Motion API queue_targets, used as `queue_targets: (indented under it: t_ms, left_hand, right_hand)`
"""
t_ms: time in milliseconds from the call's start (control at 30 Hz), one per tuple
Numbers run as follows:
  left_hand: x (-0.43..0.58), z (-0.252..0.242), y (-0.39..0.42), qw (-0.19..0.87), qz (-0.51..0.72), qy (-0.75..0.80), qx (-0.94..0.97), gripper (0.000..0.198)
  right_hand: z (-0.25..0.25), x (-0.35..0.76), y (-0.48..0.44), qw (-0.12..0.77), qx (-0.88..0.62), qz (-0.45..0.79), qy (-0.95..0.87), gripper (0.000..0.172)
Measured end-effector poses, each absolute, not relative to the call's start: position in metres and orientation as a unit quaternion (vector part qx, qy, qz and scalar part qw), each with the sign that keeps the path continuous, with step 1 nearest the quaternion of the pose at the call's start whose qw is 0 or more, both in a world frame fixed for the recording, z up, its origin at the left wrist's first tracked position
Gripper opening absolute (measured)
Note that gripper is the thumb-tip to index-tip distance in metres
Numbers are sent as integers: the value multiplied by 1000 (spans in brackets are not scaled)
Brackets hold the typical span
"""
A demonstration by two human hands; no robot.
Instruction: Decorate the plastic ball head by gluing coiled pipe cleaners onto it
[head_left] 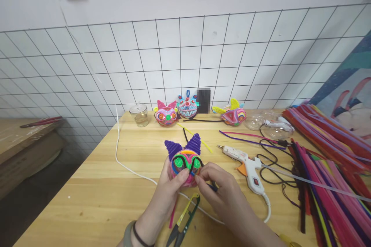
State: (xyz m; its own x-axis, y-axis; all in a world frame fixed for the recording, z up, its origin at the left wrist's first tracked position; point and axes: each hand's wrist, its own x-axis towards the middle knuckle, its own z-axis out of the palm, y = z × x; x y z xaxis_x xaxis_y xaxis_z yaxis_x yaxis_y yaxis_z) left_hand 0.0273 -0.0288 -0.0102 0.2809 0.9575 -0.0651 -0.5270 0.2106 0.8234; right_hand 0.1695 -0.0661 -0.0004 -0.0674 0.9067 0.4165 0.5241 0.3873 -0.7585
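Observation:
My left hand (166,193) is wrapped round the lower left of a small colourful pipe-cleaner mask (185,160) with two purple ears, green eyes and pink sides. My right hand (222,191) pinches a black pipe cleaner (191,164) against the mask's lower right front. Both hands hold the mask just above the wooden table (101,200), near its front middle. Yellow-handled thread snips (185,220) lie on the table right below the hands.
A white glue gun (247,164) lies right of my hands, its cord looping around. Piles of coloured pipe cleaners (324,170) cover the right side. Three finished masks (166,115) and a small glass jar (139,115) stand by the wire grid wall. A white cable (117,150) crosses the table.

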Motion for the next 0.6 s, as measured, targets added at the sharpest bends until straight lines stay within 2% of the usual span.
queue_targets:
  t_ms: [200,600]
  left_hand:
    - [27,-13,-30,700,512,321,381,52]
    - [28,-21,-27,642,524,359,429,43]
  right_hand:
    - [0,169,-67,445,-516,227,-696,22]
    - [-2,170,-65,420,-524,247,-698,23]
